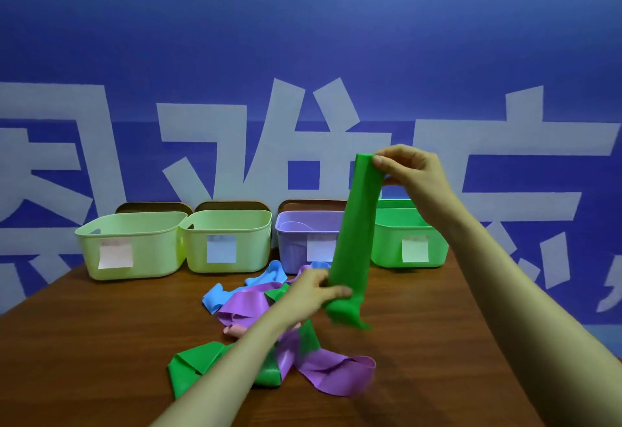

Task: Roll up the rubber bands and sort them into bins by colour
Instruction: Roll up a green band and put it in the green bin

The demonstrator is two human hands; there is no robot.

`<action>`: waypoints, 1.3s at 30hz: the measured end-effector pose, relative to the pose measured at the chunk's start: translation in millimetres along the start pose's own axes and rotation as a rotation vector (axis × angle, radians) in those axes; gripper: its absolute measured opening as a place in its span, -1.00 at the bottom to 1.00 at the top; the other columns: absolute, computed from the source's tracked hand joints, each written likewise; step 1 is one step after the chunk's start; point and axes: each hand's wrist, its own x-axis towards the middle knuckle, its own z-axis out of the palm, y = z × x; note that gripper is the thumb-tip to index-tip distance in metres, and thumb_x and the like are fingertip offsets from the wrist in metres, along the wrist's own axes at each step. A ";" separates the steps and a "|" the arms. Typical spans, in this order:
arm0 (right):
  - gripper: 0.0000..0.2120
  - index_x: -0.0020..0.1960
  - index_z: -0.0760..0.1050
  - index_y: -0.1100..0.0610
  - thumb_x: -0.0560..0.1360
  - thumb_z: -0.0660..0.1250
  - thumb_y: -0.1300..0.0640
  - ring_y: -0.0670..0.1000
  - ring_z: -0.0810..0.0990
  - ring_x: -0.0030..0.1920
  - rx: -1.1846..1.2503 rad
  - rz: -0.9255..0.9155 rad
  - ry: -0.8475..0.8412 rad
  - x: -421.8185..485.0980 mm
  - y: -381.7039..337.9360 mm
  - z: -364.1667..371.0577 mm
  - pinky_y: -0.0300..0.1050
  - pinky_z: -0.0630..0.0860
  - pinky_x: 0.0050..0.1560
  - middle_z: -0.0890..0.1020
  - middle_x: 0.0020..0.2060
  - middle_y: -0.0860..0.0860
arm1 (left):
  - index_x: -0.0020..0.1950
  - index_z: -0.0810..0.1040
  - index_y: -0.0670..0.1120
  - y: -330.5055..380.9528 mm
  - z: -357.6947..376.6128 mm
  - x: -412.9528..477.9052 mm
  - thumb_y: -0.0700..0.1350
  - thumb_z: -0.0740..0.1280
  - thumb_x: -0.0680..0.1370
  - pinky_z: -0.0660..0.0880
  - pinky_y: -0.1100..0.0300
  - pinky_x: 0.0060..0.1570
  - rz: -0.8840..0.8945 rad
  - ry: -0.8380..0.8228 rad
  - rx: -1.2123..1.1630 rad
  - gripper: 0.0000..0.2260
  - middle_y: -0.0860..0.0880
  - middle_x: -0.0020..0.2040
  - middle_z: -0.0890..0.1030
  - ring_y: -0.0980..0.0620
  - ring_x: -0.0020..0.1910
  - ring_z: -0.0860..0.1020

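Note:
A green rubber band point(355, 235) hangs stretched upright above the table. My right hand point(409, 171) pinches its top end, and my left hand point(311, 293) grips it near the bottom, where a crumpled tail droops below. Under my left arm lies a loose heap of bands: purple point(333, 373), green point(195, 366), blue point(215, 297) and a pink one point(235, 329). Along the back stand two pale yellow-green bins point(131, 245) point(229, 241), a purple bin point(303, 228) and a green bin point(407, 241), each with a paper label.
The brown wooden table point(101, 342) ends close behind the bins, against a blue wall with big white characters point(202, 144). Its right edge runs diagonally beneath my right forearm. Brown lids point(153, 207) lean behind the bins.

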 end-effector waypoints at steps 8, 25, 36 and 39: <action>-0.92 -0.04 0.62 0.17 0.48 0.39 0.21 -0.09 0.63 -0.14 -0.062 0.075 -0.183 -18.8 -3.7 2.6 -0.25 0.56 -0.10 0.68 -0.17 0.02 | 0.16 0.50 0.05 32.1 -5.6 -14.6 -0.03 0.50 0.36 0.49 0.32 0.11 0.113 0.008 -0.080 -0.60 0.12 0.11 0.63 0.21 0.09 0.59; -0.95 -0.08 0.59 0.15 0.51 0.35 0.23 -0.16 0.61 -0.28 0.024 0.183 -0.240 -40.2 12.7 21.5 -0.30 0.54 -0.30 0.66 -0.30 -0.09 | 0.13 0.55 -0.06 63.2 -14.2 -52.2 -0.10 0.25 0.59 0.55 0.35 -0.13 -0.011 -0.183 -0.124 -0.84 0.05 0.01 0.67 0.15 -0.05 0.64; -0.90 -0.16 0.55 0.28 0.51 0.30 0.39 -0.26 0.47 -0.49 0.059 0.580 -0.180 -117.0 181.8 74.6 -0.43 0.37 -0.43 0.58 -0.46 -0.06 | 0.07 0.56 -0.16 -81.9 -5.8 23.8 -0.11 0.48 0.43 0.52 0.11 0.07 -0.242 0.225 -0.098 -0.73 -0.22 0.05 0.63 -0.07 0.02 0.60; -0.87 -0.21 0.60 0.22 0.49 0.35 0.33 -0.18 0.55 -0.38 0.051 0.576 -0.141 -115.0 200.7 77.5 -0.32 0.48 -0.28 0.63 -0.38 0.03 | -0.09 0.60 -0.29 -97.8 -5.9 33.3 -0.19 0.45 0.46 0.43 0.13 -0.18 -0.251 0.240 -0.100 -0.83 -0.21 -0.20 0.58 -0.03 -0.19 0.51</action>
